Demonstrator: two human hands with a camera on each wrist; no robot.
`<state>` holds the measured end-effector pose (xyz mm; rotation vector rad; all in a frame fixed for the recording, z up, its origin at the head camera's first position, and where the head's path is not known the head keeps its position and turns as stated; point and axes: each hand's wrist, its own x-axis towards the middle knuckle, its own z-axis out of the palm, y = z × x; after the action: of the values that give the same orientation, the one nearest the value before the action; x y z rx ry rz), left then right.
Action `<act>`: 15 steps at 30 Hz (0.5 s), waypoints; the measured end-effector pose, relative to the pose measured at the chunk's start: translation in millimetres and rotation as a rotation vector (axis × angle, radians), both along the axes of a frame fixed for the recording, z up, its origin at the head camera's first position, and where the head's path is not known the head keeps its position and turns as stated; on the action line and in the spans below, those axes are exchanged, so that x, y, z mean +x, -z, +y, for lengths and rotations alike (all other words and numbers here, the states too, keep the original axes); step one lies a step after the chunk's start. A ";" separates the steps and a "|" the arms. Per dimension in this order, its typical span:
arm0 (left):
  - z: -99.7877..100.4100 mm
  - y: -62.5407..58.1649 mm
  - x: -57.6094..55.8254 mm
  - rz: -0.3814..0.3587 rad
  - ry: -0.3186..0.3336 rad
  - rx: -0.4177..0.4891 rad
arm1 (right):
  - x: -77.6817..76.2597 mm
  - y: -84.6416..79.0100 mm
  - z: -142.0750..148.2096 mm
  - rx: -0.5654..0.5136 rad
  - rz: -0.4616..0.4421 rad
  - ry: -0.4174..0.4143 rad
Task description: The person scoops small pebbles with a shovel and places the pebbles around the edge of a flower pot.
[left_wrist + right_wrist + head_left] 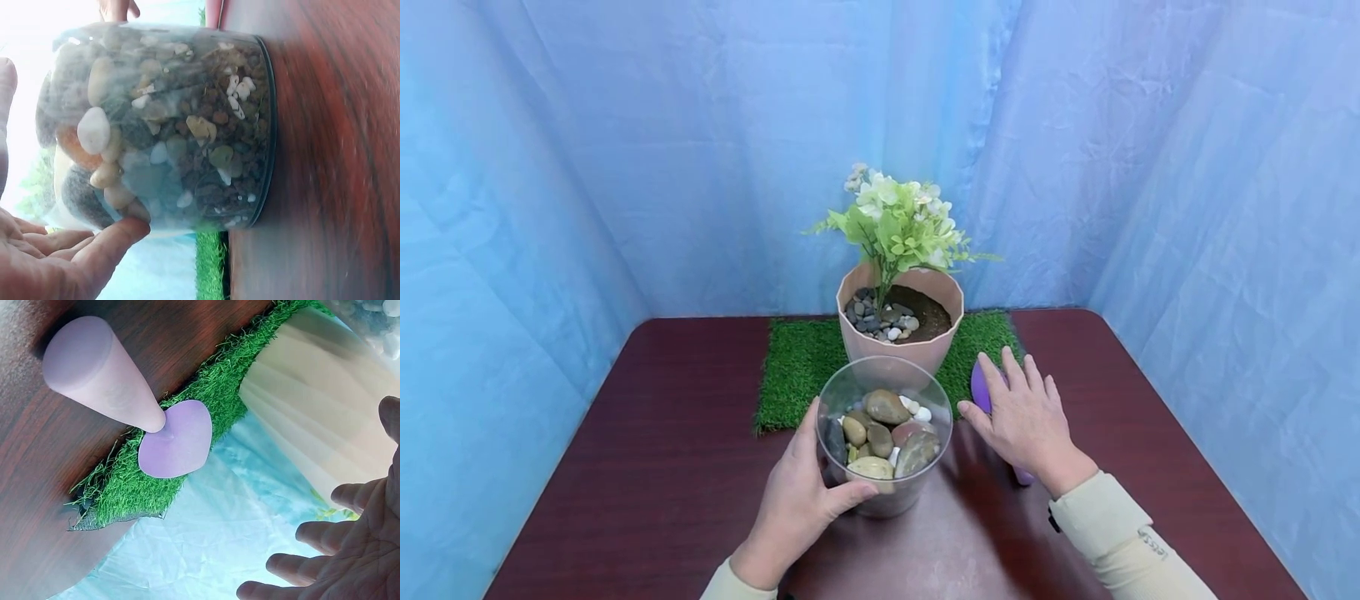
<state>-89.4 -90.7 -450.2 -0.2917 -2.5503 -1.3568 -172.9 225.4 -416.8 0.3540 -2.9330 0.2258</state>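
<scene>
A clear plastic container [887, 502] with smooth stones on top stands near the middle of the table. Through its wall in the left wrist view, finer gravel [219, 150] and white pebbles [240, 89] show below the larger stones. My left hand [797, 496] holds this container from the left, thumb across its near side. To the right, my right hand [1026, 421] is spread with straight fingers and holds nothing. Below it lies a purple trowel [175, 440], partly hidden by the hand in the head view, its thick handle [103, 372] pointing toward me.
Behind the container, a pinkish pot [936, 354] bears a white-flowered plant [898, 221], dark soil [928, 312] and small pebbles [880, 321]. It stands on a green turf mat [797, 367]. Blue curtains [700, 150] surround the dark red table [662, 433].
</scene>
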 end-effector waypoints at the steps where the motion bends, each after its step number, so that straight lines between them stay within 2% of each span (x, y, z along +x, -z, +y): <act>1: 1.7 0.3 0.9 0.004 -0.010 -0.009 | 0.2 0.6 0.3 0.002 -0.002 0.001; 8: 14.0 3.7 6.8 0.053 -0.088 -0.085 | 0.9 3.5 0.9 0.004 -0.008 0.001; 15: 22.3 1.2 10.7 0.051 -0.156 -0.087 | 0.1 5.0 0.7 0.022 -0.009 0.002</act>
<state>-78.6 -68.4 -451.4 -0.1369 -2.5348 -1.1696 -172.8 226.1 -421.8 0.3537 -2.9469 0.1961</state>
